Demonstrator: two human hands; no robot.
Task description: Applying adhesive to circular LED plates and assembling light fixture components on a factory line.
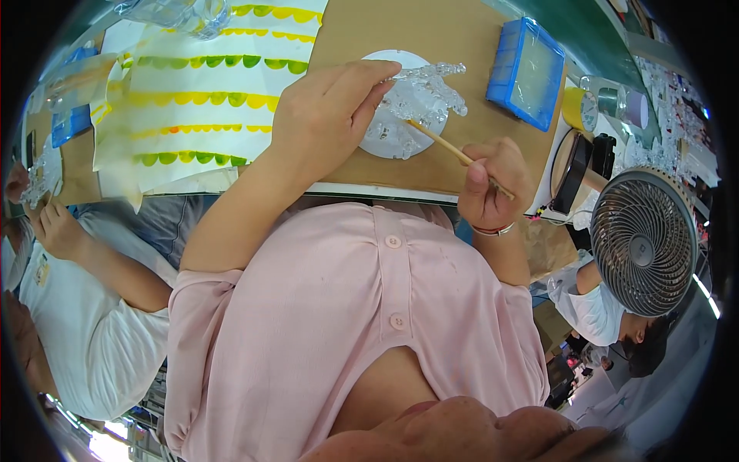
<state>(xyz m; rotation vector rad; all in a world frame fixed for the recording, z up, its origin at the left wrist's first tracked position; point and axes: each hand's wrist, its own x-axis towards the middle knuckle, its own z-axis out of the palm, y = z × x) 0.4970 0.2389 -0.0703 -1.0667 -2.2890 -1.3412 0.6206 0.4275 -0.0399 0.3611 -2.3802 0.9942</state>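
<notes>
My left hand (pixel 327 115) is closed on a clear, knobbly ornament (pixel 431 88), pinching its left end between thumb and fingers. The ornament looks like transparent plastic or glass; its exact kind I cannot make out. Below it lies a round white disc (pixel 383 144) on the brown tabletop. In a closed grip, my right hand (pixel 496 177) holds a thin, light wooden stick (pixel 445 144). It slants up and left, its far end at the lower edge of the ornament. Whether that end carries a brush or a point is too small to tell.
White paper (pixel 208 119) with yellow and green scalloped strips covers the left side. A blue tray (pixel 527 73), a yellow round object (pixel 579 109), a clear container (pixel 608 100) and a fan (pixel 645 242) stand right. At far left, a co-worker's hand (pixel 58 231) handles clear pieces.
</notes>
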